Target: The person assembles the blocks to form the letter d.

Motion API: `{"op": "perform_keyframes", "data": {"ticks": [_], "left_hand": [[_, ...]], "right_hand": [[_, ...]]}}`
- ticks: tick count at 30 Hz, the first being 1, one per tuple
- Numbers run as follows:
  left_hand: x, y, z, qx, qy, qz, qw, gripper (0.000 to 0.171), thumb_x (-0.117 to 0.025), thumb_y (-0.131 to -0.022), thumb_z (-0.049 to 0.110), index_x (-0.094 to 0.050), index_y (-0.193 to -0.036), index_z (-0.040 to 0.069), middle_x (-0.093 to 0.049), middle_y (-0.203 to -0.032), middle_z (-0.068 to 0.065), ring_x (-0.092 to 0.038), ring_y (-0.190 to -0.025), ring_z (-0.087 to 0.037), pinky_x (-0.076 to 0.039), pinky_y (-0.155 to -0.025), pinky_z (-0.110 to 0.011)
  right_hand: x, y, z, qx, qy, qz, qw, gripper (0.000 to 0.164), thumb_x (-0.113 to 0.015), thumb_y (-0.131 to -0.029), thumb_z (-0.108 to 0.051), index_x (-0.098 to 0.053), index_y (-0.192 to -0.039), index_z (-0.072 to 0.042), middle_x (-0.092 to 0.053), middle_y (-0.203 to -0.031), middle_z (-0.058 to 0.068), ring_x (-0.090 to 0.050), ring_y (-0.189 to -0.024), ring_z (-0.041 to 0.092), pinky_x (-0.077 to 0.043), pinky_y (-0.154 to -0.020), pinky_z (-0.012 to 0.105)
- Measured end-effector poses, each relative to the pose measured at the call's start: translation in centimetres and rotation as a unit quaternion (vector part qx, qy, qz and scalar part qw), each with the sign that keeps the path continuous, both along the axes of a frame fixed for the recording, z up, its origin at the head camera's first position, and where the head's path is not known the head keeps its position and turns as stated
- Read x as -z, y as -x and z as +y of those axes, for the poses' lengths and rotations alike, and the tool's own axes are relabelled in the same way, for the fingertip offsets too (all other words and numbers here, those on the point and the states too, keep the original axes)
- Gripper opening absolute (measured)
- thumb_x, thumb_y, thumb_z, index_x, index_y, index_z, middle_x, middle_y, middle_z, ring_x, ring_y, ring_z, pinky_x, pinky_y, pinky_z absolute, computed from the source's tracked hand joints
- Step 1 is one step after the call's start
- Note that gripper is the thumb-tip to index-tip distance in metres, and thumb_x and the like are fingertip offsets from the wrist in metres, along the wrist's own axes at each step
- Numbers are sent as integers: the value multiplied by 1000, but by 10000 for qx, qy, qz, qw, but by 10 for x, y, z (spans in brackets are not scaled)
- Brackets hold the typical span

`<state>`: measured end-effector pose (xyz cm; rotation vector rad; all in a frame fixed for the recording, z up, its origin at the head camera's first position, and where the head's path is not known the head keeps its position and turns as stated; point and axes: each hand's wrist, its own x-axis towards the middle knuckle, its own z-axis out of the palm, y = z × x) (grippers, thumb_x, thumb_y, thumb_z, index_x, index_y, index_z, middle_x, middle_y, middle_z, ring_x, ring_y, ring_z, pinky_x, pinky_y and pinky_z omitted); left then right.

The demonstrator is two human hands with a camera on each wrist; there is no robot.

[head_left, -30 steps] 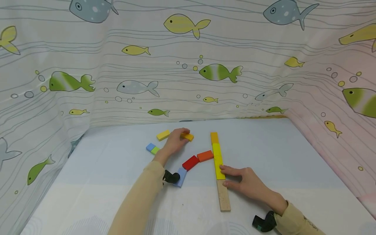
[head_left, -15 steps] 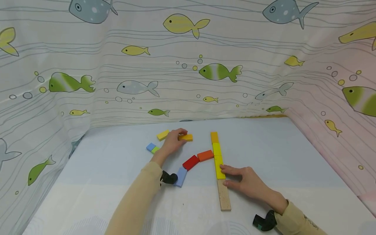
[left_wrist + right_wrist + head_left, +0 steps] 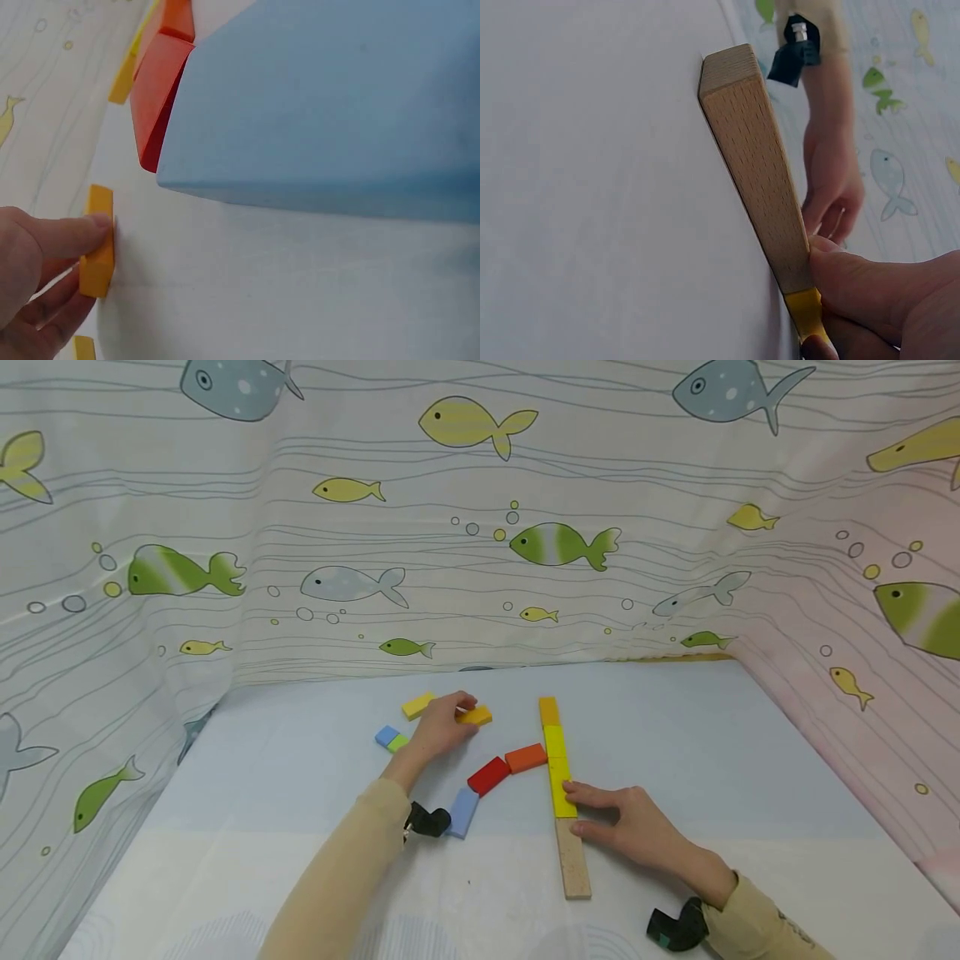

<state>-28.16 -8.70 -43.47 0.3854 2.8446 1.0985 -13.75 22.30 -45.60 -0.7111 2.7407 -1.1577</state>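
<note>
My left hand (image 3: pixel 444 725) pinches an orange-yellow block (image 3: pixel 480 715) at the far middle of the table. In the left wrist view its thumb lies on one face of that block (image 3: pixel 99 262), with fingers behind it. My right hand (image 3: pixel 637 827) lies beside a straight row of blocks. Its index fingertip touches a yellow block (image 3: pixel 562 793), and its thumb is at the edge of the plain wooden block (image 3: pixel 573 860) that ends the row nearest me. An orange block (image 3: pixel 527 758), a red block (image 3: pixel 488 776) and a light-blue block (image 3: pixel 463 814) curve away from the row leftward.
Beyond my left hand lies another yellow block (image 3: pixel 417 706). A blue block (image 3: pixel 386 735) and a green one (image 3: pixel 398 743) sit left of my left wrist. A black wrist camera (image 3: pixel 429 820) overlaps the light-blue block. Fish-printed cloth (image 3: pixel 450 527) walls the back and sides.
The block in my left hand has turned counterclockwise in the head view, its right end now pointing slightly away. The left forearm has shifted a little leftward. My right hand has stayed put.
</note>
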Motion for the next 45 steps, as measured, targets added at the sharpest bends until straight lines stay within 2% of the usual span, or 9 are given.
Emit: {"op": "perform_keyframes", "data": {"ticks": [8, 14, 25, 33, 45], "left_hand": [[-2, -11, -3, -15, 171, 138, 9998, 39, -73, -91, 12, -63, -128, 6, -67, -125, -11, -61, -115, -28, -51, -103, -41], [-5, -25, -10, -146, 142, 150, 9997, 38, -73, -91, 13, -63, -127, 6, -66, -126, -10, -61, -113, -27, -52, -101, -40], [-11, -62, -27, -322, 37, 345, 9989, 36, -75, -90, 15, -66, -124, 9, -70, -121, -7, -64, -107, -25, -58, -89, -37], [-19, -94, -35, -369, -109, 249, 9989, 36, -79, -86, 14, -69, -120, 10, -71, -117, -5, -65, -101, -23, -58, -87, -37], [-21, -134, -45, -412, 244, 69, 9988, 35, -79, -84, 12, -70, -117, 12, -72, -113, -2, -64, -94, -18, -58, -82, -34]], "right_hand": [[1, 0, 0, 10, 36, -43, 10000, 53, -74, -87, -45, -67, -131, -15, -60, -138, -10, -54, -132, 18, -50, -104, 44], [1, 0, 0, 11, 19, -26, 10000, 54, -74, -87, -45, -67, -131, -14, -60, -138, -9, -54, -132, 19, -49, -103, 46], [1, 0, 0, 24, 35, -18, 10000, 52, -75, -87, -43, -67, -130, -14, -60, -138, -8, -54, -132, 20, -49, -103, 47], [0, 1, 0, -14, 10, -30, 10000, 52, -75, -87, -42, -67, -131, -14, -60, -138, -8, -53, -132, 21, -49, -103, 48], [2, 2, 1, -14, 1, -6, 10000, 52, -74, -87, -43, -67, -131, -15, -61, -138, -8, -54, -132, 20, -49, -103, 48]]}}
